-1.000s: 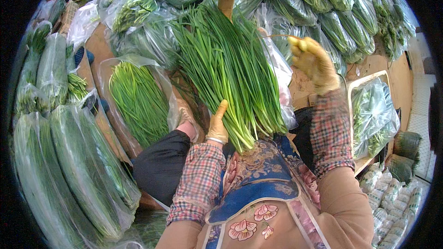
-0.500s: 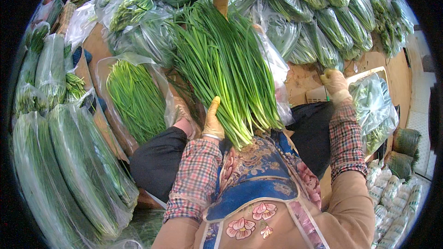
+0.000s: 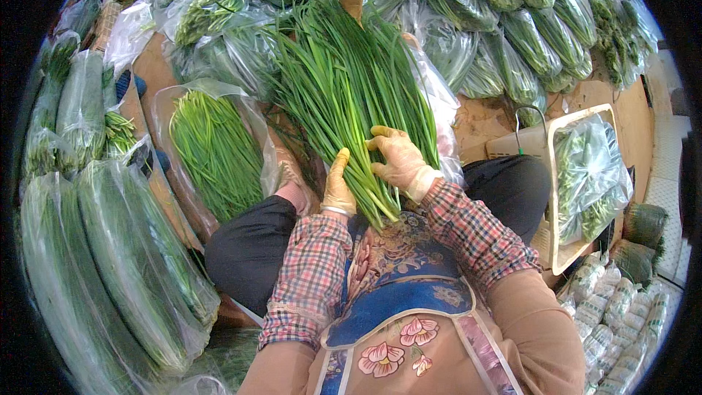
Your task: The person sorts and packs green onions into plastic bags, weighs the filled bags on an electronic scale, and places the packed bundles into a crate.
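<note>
Handling loose green stalks [image 3: 358,80], butt ends over the apron [image 3: 398,307]: left hand [image 3: 338,189] clasps their left edge, right hand [image 3: 402,164] bends over the stems, can't tell if it's pinching. Next move probably wants a light grip.

1. The left hand [image 3: 338,189] wears a thin yellowish glove [image 3: 336,196], its thumb a deeper yellow, with a whitish band at the wrist.
2. The right hand [image 3: 398,162] wears a matching, paler glove [image 3: 404,168].
3. Checked sleeve covers [image 3: 479,236] in red, white and dark blue wrap both forearms, ending in gathered edges.
4. The top [image 3: 537,325] is tan, with pink flowers [image 3: 380,360] on the chest.
5. A blue apron [image 3: 398,311] carries gold florals, pale piping and patterned straps [image 3: 488,355].
6. The trousers [image 3: 248,249] are dark.
</note>
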`<state>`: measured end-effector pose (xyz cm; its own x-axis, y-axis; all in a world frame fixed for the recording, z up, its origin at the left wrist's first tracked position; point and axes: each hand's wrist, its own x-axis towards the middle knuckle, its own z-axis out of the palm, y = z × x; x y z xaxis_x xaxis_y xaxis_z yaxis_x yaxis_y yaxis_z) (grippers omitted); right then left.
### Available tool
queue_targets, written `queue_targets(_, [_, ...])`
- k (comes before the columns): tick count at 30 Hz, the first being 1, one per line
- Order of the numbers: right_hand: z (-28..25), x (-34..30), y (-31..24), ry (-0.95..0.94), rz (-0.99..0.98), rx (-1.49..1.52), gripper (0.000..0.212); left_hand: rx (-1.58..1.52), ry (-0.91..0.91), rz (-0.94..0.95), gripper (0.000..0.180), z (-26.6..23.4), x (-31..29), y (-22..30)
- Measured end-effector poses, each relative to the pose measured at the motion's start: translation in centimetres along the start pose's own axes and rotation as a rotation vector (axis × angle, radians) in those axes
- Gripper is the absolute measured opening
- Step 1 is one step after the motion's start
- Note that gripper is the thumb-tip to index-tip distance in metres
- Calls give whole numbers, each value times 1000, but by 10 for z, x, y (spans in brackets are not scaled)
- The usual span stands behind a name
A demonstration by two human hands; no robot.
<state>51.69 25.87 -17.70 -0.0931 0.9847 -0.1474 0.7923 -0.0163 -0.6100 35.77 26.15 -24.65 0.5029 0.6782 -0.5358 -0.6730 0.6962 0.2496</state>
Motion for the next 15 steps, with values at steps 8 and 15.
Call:
queue_targets(8, [9,15,11,225,-87,-59,10,-14,35,44,41,11,0,-3])
queue_targets(15, [-4,20,23,277,-24,-36,19,101,137,99,36,7,-1,-1])
